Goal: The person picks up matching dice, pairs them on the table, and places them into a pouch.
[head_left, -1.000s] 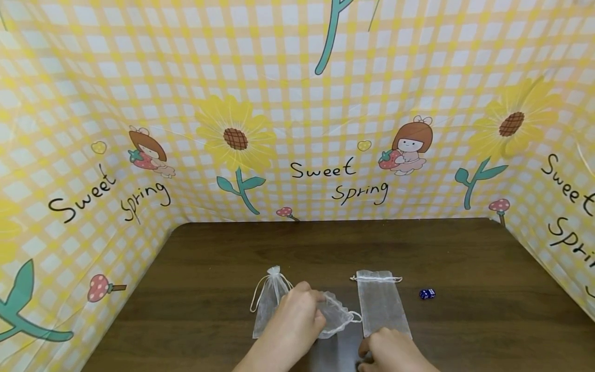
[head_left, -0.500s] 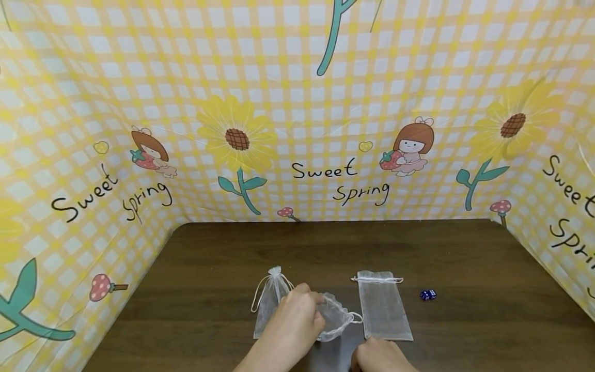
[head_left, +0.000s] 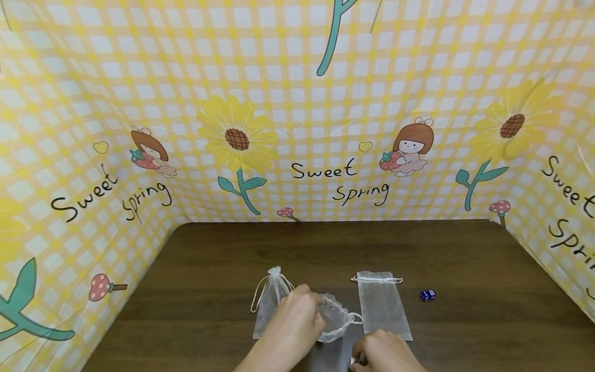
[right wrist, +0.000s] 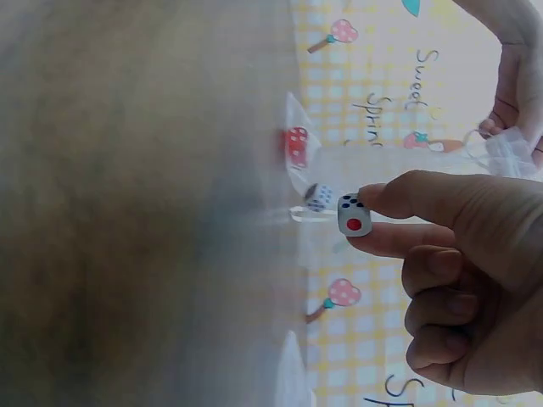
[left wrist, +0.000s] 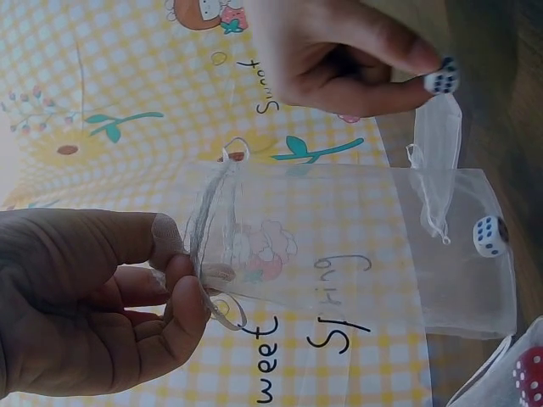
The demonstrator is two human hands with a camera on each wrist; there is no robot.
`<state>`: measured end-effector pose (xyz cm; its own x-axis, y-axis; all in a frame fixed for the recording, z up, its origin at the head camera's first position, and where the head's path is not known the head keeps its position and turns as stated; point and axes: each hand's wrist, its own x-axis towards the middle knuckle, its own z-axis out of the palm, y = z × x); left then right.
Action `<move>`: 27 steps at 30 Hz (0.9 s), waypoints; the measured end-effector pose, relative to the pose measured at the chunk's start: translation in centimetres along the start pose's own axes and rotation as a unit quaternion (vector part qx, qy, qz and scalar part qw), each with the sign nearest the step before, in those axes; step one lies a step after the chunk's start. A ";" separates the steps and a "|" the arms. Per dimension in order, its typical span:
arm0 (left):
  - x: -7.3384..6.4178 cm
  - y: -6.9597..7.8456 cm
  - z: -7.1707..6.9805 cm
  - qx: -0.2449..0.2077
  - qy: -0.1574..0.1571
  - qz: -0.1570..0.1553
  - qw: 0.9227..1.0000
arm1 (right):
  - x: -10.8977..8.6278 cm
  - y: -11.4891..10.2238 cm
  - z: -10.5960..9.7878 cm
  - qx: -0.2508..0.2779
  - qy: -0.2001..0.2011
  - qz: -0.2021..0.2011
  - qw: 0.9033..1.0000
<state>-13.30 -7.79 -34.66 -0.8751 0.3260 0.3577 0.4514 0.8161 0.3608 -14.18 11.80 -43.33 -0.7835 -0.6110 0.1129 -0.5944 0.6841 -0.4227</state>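
Note:
My left hand (head_left: 297,320) grips the gathered mouth of a sheer white drawstring bag (left wrist: 305,195), holding it upright over the table. At the bottom of this bag lies a white die (left wrist: 488,236) with blue dots. My right hand (head_left: 387,351) is low at the front, near the lower end of a flat drawstring bag (head_left: 383,307). Its thumb and index finger pinch another white die (right wrist: 355,214), with dark dots and one red dot showing; the other fingers are curled. In the left wrist view this die (left wrist: 441,78) is beside the held bag, outside it.
A drawn-shut sheer bag (head_left: 269,299) stands left of my left hand; a red die (left wrist: 530,373) with white dots shows in it. Blue dice (head_left: 427,295) lie to the right on the brown wooden table (head_left: 223,243). A checked yellow cloth (head_left: 297,113) rises behind.
My right hand dipped toward the table's front, away from the flat bag, then came up slightly; a white die now shows at its fingertips. My left hand and its bag have stayed put.

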 end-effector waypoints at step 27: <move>0.1 0.2 0.0 -0.004 -0.023 -0.006 1.000 | -1.3 -0.6 -4.8 -0.034 0.202 -0.011 0.979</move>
<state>-13.26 -7.56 -34.58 -0.8878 0.3376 0.3128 0.4414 0.8169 0.3712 -13.67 14.13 -38.90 -0.7693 -0.4279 0.4744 -0.6124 0.7055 -0.3568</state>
